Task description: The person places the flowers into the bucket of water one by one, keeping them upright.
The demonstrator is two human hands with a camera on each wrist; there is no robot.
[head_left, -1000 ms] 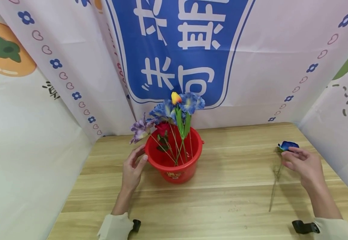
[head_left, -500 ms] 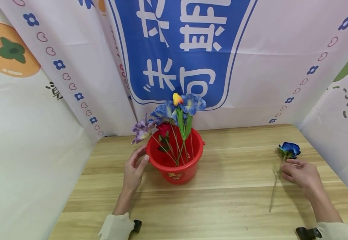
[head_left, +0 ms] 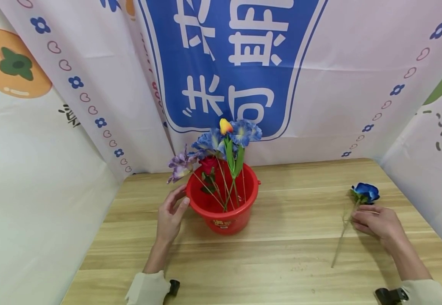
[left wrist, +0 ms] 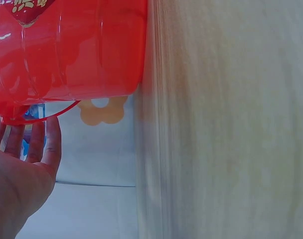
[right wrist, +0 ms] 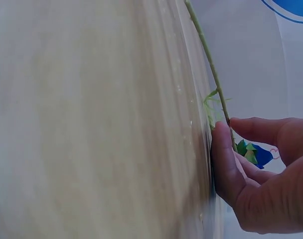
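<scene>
A blue artificial rose (head_left: pixel 366 192) lies at the table's right side, its thin stem pointing toward the front. My right hand (head_left: pixel 378 222) pinches that stem below the bloom; in the right wrist view, thumb and fingertips meet at the green stem (right wrist: pixel 211 59). Left of centre stands a red bucket (head_left: pixel 228 224). My left hand (head_left: pixel 169 220) touches its left side near the rim. In the left wrist view, the fingers (left wrist: pixel 53 142) are fairly straight against the rim and thin red handle (left wrist: pixel 67 110).
Inside the bucket lean a yellow-orange tulip (head_left: pixel 225 126), a red rose (head_left: pixel 207 164), a purple flower (head_left: pixel 180 165) and blue flowers (head_left: pixel 243 132). The wooden table (head_left: pixel 293 237) meets printed cloth walls (head_left: pixel 320 110) at the back and sides.
My right hand has slid from the blue bloom down to its stem and pinches it. The stem's lower end has swung slightly left. My left hand stays at the bucket.
</scene>
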